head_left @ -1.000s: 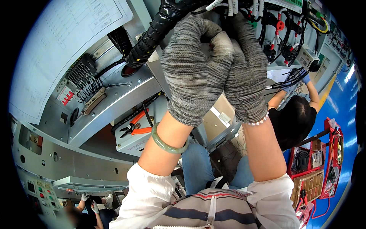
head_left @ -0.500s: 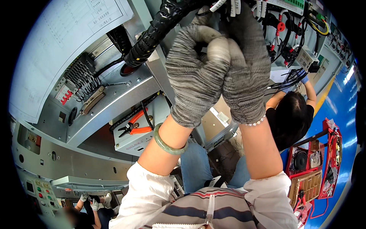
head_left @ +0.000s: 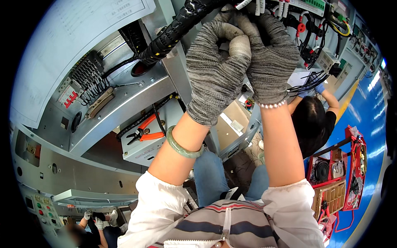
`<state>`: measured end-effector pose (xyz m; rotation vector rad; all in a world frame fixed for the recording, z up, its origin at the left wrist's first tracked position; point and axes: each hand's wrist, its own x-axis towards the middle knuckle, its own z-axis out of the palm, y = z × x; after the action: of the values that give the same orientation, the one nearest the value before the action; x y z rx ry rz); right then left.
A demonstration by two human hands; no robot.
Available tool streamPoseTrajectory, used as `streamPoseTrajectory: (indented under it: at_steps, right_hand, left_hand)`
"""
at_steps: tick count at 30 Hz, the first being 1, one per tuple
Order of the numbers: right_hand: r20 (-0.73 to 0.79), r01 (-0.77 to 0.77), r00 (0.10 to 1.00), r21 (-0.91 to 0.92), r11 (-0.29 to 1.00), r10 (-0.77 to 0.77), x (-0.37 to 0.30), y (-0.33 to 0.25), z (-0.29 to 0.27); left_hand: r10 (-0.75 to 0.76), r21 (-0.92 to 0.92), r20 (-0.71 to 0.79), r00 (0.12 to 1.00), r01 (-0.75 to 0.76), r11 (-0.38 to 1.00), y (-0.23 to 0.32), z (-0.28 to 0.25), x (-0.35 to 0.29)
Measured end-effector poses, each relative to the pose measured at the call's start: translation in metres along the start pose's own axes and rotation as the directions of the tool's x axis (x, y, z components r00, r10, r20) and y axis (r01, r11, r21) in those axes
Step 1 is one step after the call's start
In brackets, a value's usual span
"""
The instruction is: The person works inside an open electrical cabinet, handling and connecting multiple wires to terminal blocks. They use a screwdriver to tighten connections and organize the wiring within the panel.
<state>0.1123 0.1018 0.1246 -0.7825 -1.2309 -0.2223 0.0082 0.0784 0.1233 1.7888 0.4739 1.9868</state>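
— Where are the hands?

— Both are raised at the far top of the view, in grey knitted gloves. The left hand [head_left: 215, 70] and the right hand [head_left: 271, 58] are pressed close against each other, fingers curled inward around something small between them.

— What are they pinching?

— I cannot tell; the gloves hide it. They sit right at a cluster of white wire ends [head_left: 258, 5] hanging from the open control cabinet [head_left: 124, 95], just beside the thick black corrugated cable [head_left: 173, 29] that runs down to the left.

— Anything on the wrists?

— A green bangle [head_left: 182, 145] on the left one, a bead bracelet [head_left: 273, 105] on the right.

— And around them?

— Orange-handled pliers [head_left: 142, 131] lie on a grey box [head_left: 151, 142] to the left, below the hands. To the right another person [head_left: 310, 120] with dark hair bends over black wires. A red tool case [head_left: 343, 173] stands open on the blue floor [head_left: 368, 115] at the near right.
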Motion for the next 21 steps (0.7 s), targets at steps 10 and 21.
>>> streamPoseTrajectory:
  at_steps: [10,21]
  right_hand:
    - [0.108,0.022,0.993,0.144,0.989,-0.038,0.007,0.009,-0.006]
    - [-0.020,0.097,0.995,0.058,0.994,-0.096,0.007,0.017,0.007]
  left_hand:
    - [-0.040,0.019,0.038,0.998,0.039,0.999,-0.008,-0.001,-0.002]
    - [-0.009,0.019,0.024,1.000,0.009,1.000,-0.006,0.002,-0.002]
